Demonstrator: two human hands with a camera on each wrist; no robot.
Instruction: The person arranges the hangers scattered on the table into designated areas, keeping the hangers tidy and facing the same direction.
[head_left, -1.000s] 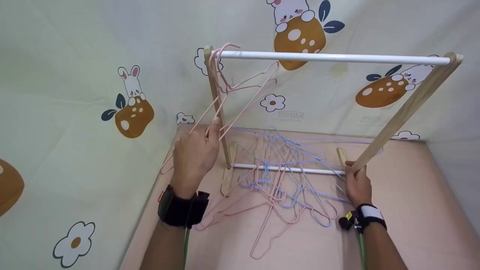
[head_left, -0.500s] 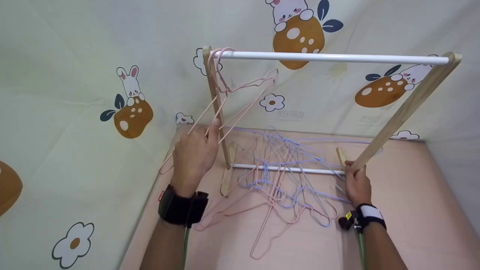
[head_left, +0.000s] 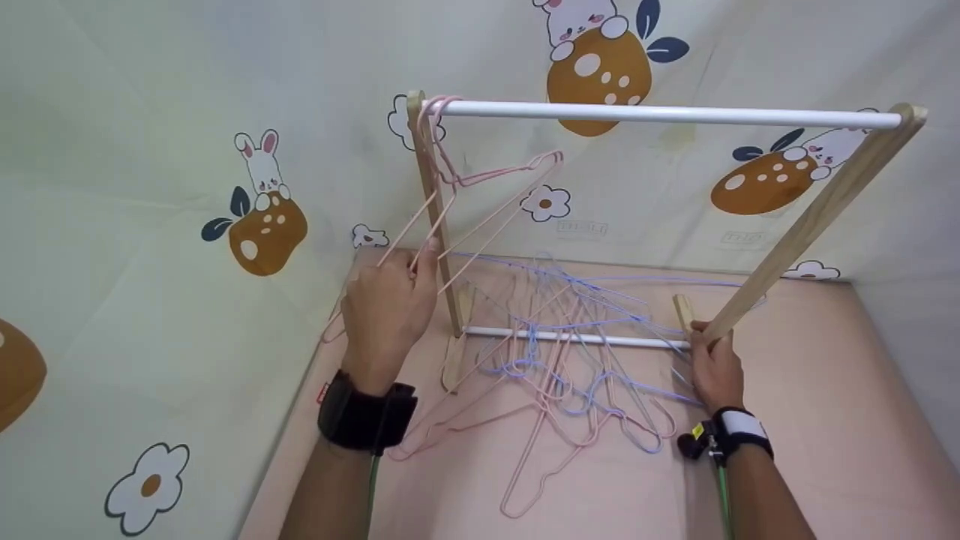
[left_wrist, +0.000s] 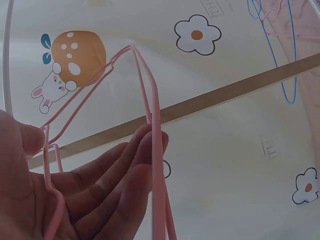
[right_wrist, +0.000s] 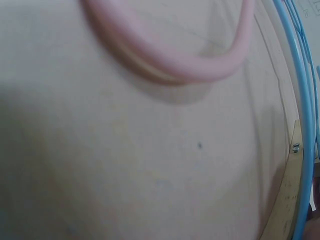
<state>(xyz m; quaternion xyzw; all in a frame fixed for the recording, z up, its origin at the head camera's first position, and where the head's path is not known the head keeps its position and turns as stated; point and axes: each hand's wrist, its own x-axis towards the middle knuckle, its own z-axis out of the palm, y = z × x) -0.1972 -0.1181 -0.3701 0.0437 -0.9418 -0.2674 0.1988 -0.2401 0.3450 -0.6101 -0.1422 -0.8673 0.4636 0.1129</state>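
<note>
My left hand [head_left: 390,307] holds two pink wire hangers [head_left: 495,175] by their near side, thumb on top. Their hooks loop over the left end of the white top rail [head_left: 660,114] of a wooden clothes rack, beside the left post. Up close in the left wrist view, curled fingers [left_wrist: 132,175] lie behind the pink hanger wires [left_wrist: 157,150]. Low on the rack's right side, my right hand [head_left: 718,371] grips the foot of the wooden post [head_left: 817,217]. That hand is almost wholly out of the right wrist view, where a pink hanger bend [right_wrist: 185,70] shows.
A tangle of pink and blue hangers [head_left: 544,409] lies around the rack's lower white bar [head_left: 637,342] on the pink padded surface [head_left: 825,435]. Patterned fabric walls [head_left: 315,90] stand close behind and to the left.
The two hangers' far ends have come level, the higher one dropping beside the other. Their hooks have turned and sit closer together on the rail. The right hand has stayed in place.
</note>
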